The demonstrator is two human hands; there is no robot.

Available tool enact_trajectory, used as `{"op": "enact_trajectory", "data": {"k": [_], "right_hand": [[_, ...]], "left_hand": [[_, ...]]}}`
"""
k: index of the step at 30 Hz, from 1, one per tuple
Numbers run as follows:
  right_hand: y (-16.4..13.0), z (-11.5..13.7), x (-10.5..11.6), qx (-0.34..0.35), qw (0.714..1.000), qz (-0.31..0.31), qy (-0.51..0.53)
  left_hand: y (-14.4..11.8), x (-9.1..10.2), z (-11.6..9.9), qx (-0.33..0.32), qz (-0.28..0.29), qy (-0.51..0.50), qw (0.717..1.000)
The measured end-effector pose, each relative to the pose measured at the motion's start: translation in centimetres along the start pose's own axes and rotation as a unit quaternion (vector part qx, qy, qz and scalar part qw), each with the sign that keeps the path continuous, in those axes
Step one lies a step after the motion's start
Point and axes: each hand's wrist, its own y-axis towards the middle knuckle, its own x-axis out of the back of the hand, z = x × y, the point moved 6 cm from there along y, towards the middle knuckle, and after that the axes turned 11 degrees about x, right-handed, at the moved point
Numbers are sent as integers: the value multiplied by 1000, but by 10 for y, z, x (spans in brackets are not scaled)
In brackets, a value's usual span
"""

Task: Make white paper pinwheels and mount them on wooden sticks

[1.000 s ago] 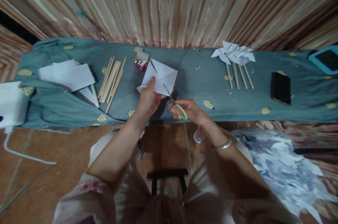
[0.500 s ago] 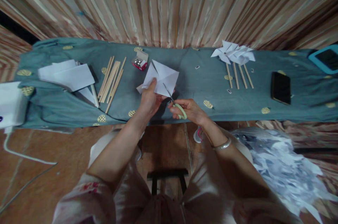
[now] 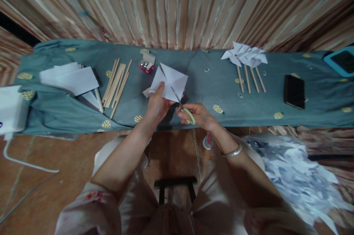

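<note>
On the left of the worktop (image 3: 55, 117), which has a blue-green cloth on it, lie white paper sheets (image 3: 70, 79) and a bunch of wooden sticks (image 3: 116, 82). Near the middle, the left hand (image 3: 156, 104) is closed on a white paper square (image 3: 170, 80), pinching its near edge. The paper looks thin, light and floppy, so it is best held close to the cut. It has folds and slits. The right hand (image 3: 197, 115) is curled around green scissors (image 3: 184, 109), their blades at the paper. Far right lie paper pinwheels (image 3: 245, 56) and a black phone (image 3: 294, 92).
</note>
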Motion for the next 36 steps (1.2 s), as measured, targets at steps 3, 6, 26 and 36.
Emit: {"op": "enact_trajectory", "data": {"k": [3, 6, 26, 36], "right_hand": [[0, 1, 0, -1, 1000, -1, -2], [-1, 2, 0, 0, 1000, -3, -4], [1, 3, 0, 4, 999, -9, -32], [-2, 3, -2, -2, 1000, 22, -22]], "left_hand": [[-1, -1, 1, 2, 0, 1, 1000], [-1, 0, 1, 0, -1, -3, 1000], [-3, 0, -1, 5, -13, -12, 1000], [1, 3, -7, -3, -23, -29, 999]]}}
